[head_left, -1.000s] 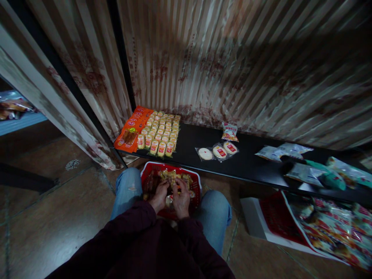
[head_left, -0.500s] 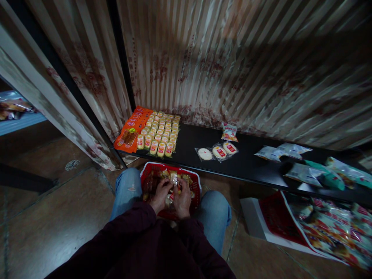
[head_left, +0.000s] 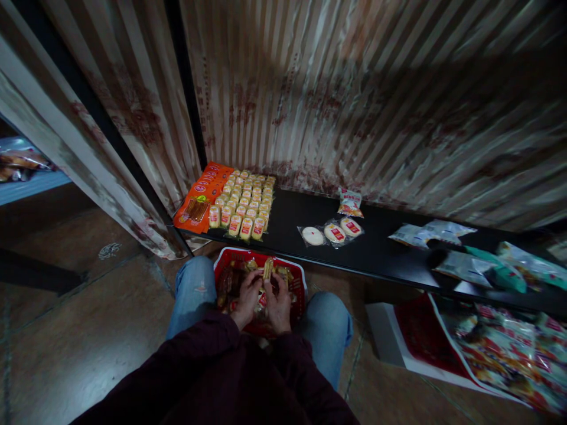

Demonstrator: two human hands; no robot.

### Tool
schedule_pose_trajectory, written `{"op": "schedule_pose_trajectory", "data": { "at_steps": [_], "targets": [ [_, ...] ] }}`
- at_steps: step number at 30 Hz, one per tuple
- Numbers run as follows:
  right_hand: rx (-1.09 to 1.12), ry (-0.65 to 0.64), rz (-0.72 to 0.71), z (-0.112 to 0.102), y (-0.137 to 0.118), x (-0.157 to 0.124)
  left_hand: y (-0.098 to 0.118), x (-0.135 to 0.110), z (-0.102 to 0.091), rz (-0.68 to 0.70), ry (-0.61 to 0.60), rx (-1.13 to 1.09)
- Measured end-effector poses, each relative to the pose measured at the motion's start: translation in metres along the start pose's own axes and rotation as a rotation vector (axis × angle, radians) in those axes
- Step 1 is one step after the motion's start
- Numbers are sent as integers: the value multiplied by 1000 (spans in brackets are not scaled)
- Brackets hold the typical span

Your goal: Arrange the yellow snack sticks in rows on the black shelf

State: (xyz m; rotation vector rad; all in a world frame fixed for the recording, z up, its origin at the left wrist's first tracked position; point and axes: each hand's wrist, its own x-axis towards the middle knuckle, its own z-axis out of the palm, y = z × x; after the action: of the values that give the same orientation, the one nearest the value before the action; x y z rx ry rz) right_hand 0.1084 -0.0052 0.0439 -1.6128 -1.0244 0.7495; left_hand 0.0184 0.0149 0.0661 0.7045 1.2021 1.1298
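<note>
A red basket (head_left: 299, 282) full of small wrapped snacks sits between my knees. Both my hands are inside it, close together. My left hand (head_left: 246, 298) and my right hand (head_left: 279, 302) have their fingers closed round a small yellow wrapped snack pack (head_left: 267, 268), held upright above the pile. On the low black shelf (head_left: 381, 251) in front of me lie neat rows of the same yellow packs (head_left: 245, 203), beside flat orange packs (head_left: 202, 195).
Round wrapped cakes (head_left: 333, 232) and a small bag (head_left: 349, 202) lie mid-shelf, with pale and green packets (head_left: 469, 260) to the right. A striped curtain hangs behind. A box of printed bags (head_left: 500, 348) sits on the tiled floor at right.
My hands rummaged among the basket's packs, then lifted one yellow pack up above the pile. The view shifted slightly.
</note>
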Motion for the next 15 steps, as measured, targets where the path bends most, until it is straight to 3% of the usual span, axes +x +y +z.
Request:
{"op": "schedule_pose_trajectory", "data": {
  "at_steps": [9,15],
  "targets": [
    [107,-11,159,-1,-4,1,-4,-3,1,-2,-63,14],
    [85,18,205,-3,7,3,-8,-1,6,51,-23,100]
  ]
}}
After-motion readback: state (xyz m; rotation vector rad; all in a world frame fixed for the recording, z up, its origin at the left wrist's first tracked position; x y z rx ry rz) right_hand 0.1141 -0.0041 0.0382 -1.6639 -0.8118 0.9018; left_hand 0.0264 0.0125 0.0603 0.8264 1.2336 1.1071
